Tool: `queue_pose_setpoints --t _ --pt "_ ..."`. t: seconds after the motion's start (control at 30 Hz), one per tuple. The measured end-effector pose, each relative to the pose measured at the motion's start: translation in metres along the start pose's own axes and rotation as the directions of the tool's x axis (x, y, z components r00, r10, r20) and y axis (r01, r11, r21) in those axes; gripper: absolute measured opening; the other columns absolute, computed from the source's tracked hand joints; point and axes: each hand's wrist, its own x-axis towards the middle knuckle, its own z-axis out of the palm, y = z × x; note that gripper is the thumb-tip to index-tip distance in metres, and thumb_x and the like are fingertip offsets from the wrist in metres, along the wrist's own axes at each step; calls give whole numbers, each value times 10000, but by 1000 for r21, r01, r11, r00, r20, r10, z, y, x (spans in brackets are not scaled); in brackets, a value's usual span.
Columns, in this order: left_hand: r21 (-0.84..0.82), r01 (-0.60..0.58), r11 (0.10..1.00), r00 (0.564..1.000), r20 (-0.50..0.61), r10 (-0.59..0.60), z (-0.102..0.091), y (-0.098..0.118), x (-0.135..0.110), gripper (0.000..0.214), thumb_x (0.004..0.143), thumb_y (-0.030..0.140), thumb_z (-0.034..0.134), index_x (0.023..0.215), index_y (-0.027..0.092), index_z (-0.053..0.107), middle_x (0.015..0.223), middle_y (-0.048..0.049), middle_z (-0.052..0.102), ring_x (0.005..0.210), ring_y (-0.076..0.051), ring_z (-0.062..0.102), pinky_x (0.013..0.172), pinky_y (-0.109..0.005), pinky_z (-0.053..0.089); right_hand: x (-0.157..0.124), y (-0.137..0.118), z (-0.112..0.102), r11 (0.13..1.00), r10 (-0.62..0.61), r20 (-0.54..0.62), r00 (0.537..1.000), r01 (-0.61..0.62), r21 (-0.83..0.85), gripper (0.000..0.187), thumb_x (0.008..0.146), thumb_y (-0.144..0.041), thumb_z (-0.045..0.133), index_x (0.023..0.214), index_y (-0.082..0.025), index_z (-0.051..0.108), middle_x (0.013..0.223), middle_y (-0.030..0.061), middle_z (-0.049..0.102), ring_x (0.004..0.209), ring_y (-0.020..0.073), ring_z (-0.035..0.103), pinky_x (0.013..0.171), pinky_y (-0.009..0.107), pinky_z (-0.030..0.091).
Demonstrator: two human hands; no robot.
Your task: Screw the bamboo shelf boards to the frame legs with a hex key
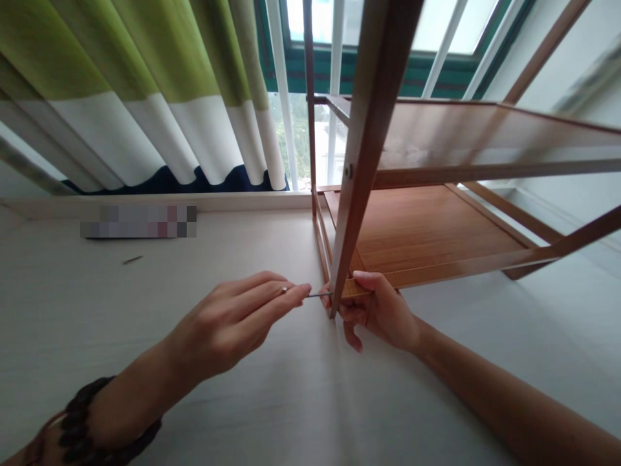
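Note:
A wooden shelf rack (436, 233) stands on a pale surface by the window. My left hand (237, 320) pinches a thin metal hex key (317, 295) whose tip meets the near upright leg (354, 188) low down. My right hand (376, 307) grips the bottom of that leg and the front edge of the lower shelf board. A dark beaded bracelet (82, 421) circles my left wrist.
A striped green, white and navy curtain (136, 90) hangs at the left before a barred window (291, 97). A small dark stick-like piece (132, 259) lies on the surface at left. A screw head (347, 171) shows halfway up the leg.

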Motion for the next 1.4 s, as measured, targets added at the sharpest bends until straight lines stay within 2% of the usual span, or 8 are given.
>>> queue_pose_setpoints --t 0.2,0.33,0.43,0.57,0.77,0.93,1.23,1.4 --pt "56 -120 991 992 -40 123 12 -4 -9 492 785 67 503 1248 228 461 1041 -70 657 964 -194 608 801 -301 517 3 2 -4 1000 -6 15 1000 6 -13 240 780 -362 338 751 -158 462 718 40 557 438 66 273 332 251 432" --pt "-170 165 972 962 -189 -197 25 7 -12 685 768 95 561 1349 295 258 1011 -43 676 816 -145 658 737 -260 536 6 1 -5 999 -22 32 999 23 -23 220 777 -360 338 745 -171 447 708 29 576 420 64 278 346 265 447" --pt "-448 472 760 829 -69 -555 26 17 -13 607 751 217 612 1298 213 348 924 -62 698 699 -153 665 664 -278 553 7 0 -4 999 -34 29 999 35 -24 221 784 -344 329 744 -167 455 736 42 587 427 70 290 359 273 457" --pt "-690 582 431 693 144 -706 18 22 -8 357 810 406 496 965 107 613 773 -100 694 623 -174 641 581 -303 546 8 1 -5 999 -40 29 999 40 -2 227 792 -336 327 738 -163 464 736 47 587 434 78 310 367 287 466" --pt "-754 657 19 606 513 -608 16 23 1 500 844 503 350 685 108 611 539 -52 579 453 -122 525 407 -237 429 8 1 -3 999 -44 42 998 45 -17 287 796 -336 313 731 -137 509 758 67 578 444 74 292 366 285 462" --pt "-759 629 -167 626 622 -470 15 20 0 460 848 501 345 625 138 518 476 33 394 402 -58 366 385 -189 324 7 2 -4 999 -48 35 998 48 -20 293 795 -345 329 733 -135 524 640 32 519 447 78 293 374 282 464" --pt "-659 711 245 673 536 -510 12 15 -1 354 894 374 304 622 168 396 551 49 325 433 -57 347 387 -188 326 7 4 -5 998 -58 36 998 59 -15 300 807 -358 332 722 -141 522 560 2 450 459 78 268 403 301 483" --pt "-274 364 890 927 205 -315 12 0 3 178 874 218 389 729 158 471 601 13 437 532 -90 404 503 -224 362 7 4 -5 998 -64 38 997 64 -8 299 816 -352 315 731 -143 510 642 29 512 462 75 284 403 296 479"
